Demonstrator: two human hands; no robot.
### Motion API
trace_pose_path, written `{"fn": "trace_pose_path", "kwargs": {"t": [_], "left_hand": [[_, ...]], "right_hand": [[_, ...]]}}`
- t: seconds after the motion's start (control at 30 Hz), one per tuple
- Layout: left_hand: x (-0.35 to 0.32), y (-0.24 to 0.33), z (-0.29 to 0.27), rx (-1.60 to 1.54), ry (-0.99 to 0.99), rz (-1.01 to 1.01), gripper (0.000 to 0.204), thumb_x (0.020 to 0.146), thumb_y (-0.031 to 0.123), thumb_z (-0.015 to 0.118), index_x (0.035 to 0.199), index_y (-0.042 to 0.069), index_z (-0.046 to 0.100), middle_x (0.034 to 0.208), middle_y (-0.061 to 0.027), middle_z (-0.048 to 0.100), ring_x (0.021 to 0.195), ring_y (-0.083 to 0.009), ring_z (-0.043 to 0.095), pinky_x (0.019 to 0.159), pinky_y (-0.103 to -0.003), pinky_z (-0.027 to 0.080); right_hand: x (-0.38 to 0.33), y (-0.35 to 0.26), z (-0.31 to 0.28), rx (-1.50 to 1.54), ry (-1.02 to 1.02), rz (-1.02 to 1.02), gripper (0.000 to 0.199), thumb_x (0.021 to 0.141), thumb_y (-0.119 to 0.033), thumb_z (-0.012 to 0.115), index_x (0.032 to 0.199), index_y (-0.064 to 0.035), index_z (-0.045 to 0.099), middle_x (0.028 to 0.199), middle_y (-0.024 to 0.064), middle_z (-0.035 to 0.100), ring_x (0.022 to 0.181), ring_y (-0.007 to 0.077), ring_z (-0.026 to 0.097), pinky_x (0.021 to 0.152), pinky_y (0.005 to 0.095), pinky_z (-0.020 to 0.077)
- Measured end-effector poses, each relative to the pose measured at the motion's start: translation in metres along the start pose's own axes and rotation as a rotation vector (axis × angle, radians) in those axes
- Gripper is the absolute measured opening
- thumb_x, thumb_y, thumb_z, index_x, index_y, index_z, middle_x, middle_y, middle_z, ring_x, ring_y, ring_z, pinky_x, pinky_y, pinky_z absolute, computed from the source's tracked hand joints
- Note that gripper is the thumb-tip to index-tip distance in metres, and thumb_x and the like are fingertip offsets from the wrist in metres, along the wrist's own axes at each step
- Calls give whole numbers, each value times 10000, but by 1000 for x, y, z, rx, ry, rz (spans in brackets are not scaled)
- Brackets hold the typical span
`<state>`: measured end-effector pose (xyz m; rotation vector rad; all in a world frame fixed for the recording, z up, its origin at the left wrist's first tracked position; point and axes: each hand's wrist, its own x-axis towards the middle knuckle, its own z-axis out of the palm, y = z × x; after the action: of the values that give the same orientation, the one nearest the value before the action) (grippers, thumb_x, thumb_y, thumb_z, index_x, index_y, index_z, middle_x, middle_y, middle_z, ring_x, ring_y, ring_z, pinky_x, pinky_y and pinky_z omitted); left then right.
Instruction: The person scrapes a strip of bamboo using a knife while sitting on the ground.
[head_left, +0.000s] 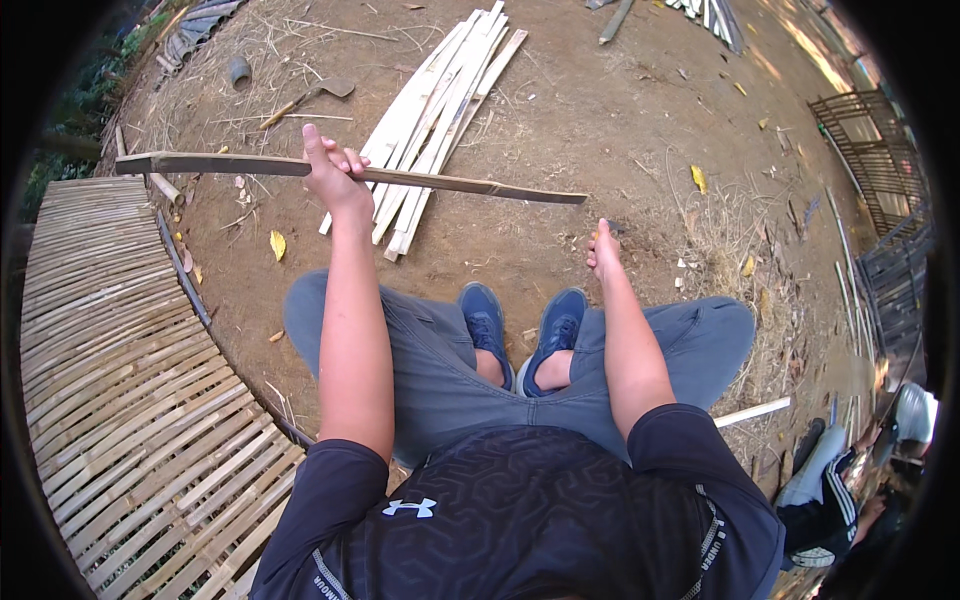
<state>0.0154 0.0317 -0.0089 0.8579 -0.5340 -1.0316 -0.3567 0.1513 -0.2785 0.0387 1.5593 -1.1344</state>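
My left hand [335,180] is wrapped round a long bamboo strip [440,182], which lies crosswise in front of me. The strip is dark on its side face and bows slightly, its right end dipping lower than its left. My right hand [604,250] is closed just beyond and below the strip's right end, apart from it. A small dark shape and a bit of orange show at its fingers, but what it grips is too small to make out. Behind my left hand, a bundle of pale split strips [450,110] lies on the ground.
A slatted bamboo bench [120,370] runs along my left. On the dirt beyond are a curved-bladed tool [310,100] and a dark cylindrical piece [239,72]. At right stands a woven bamboo panel [875,150]; another person [835,500] sits at lower right. A pale strip [752,412] lies near my right knee.
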Motion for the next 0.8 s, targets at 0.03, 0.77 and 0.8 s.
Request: {"fn": "trace_pose_path", "kwargs": {"t": [0.03,0.77,0.8], "left_hand": [[0,-4,-2,5,2,-3,403,940,452,573,715,136,464,457,46,291,362,-103,348,418,-281,366],[-10,5,-9,0,-246,22,370,937,337,409,657,122,520,468,13,357,382,-118,318,415,-282,297],[-12,8,-10,-29,-303,-4,403,959,385,432,669,126,538,480,12,378,408,-118,343,439,-281,316]], "right_hand": [[-8,-10,2,56,-5,-22,275,941,-354,607,934,-95,515,604,-21,441,400,67,333,353,238,277],[-99,-71,34,-1096,-446,-605,392,977,-397,508,1175,-62,546,754,27,560,631,131,531,571,310,451],[-94,-70,31,-1081,-424,-626,395,988,-410,491,1182,-69,540,735,13,541,611,117,510,553,296,437]]}}
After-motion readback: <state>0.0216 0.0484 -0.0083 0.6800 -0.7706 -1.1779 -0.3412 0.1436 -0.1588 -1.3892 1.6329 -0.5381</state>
